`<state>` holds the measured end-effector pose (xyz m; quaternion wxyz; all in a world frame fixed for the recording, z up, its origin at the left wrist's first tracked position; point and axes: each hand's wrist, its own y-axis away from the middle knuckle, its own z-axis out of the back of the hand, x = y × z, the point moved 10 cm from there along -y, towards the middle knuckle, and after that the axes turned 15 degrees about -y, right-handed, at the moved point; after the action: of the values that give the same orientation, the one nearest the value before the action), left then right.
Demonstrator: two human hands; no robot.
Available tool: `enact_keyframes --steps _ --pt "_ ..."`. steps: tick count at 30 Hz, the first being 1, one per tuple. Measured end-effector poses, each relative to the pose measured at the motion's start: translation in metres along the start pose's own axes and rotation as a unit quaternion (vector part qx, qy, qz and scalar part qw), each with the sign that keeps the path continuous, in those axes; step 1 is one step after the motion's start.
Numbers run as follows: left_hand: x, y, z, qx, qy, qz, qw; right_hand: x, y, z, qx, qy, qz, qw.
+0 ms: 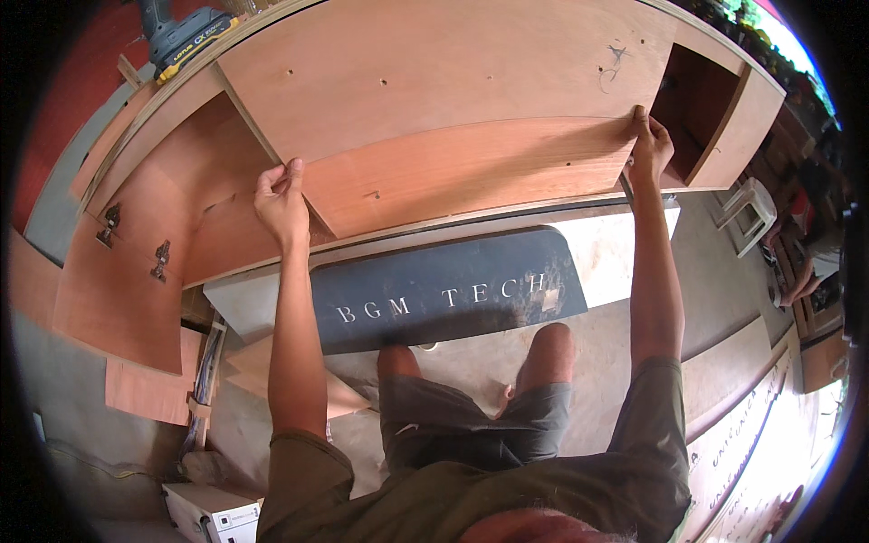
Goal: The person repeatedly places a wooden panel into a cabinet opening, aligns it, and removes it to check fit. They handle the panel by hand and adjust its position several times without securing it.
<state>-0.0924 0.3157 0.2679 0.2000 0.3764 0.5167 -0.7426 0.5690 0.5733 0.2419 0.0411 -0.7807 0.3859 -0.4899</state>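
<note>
While the head view looks down past the shirt point(434, 493) and grey shorts point(471, 425), two bare knees point(548, 348) show above the concrete floor point(462, 357). A white box point(213, 511) lies at lower left; pale printed sheets point(742, 443) lie at lower right. Just beyond the knees is a dark board point(407, 290) with pale lettering, its far corners rounded, overlapping a white slab point(606, 244).

Next comes the wooden panel point(480, 167), in front of the cabinet's broad plywood face point(434, 72), its far edge gently curved and its right part shaded. The left hand point(283, 208) has its fingers drawn narrow on the panel's far left corner; the right hand point(650, 154) has its fingers closed likewise on the far right corner. The plywood face bears a few small holes and a dark scribble near its right side.

An open compartment flanks the panel at either end: a wide one point(213, 149) at left, and a dark one point(692, 100) at right. At left, a wooden door point(136, 290) carries two metal hinges point(160, 261).

Farther off, a cordless drill point(186, 41) stands by the cabinet's far left edge, near a red area point(54, 127). At right are a white stool point(749, 217) and another person point(810, 271), partly visible.
</note>
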Motion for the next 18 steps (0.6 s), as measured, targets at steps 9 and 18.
enact_keyframes --steps 9,18 --pt "-0.003 0.001 0.002 -0.019 0.005 -0.016 1.000 0.000 -0.002 -0.001 0.000 -0.005 0.009 1.000" --pt "-0.008 0.004 0.003 -0.039 -0.010 -0.013 0.999 0.009 0.004 -0.003 0.008 -0.007 -0.009 1.000"
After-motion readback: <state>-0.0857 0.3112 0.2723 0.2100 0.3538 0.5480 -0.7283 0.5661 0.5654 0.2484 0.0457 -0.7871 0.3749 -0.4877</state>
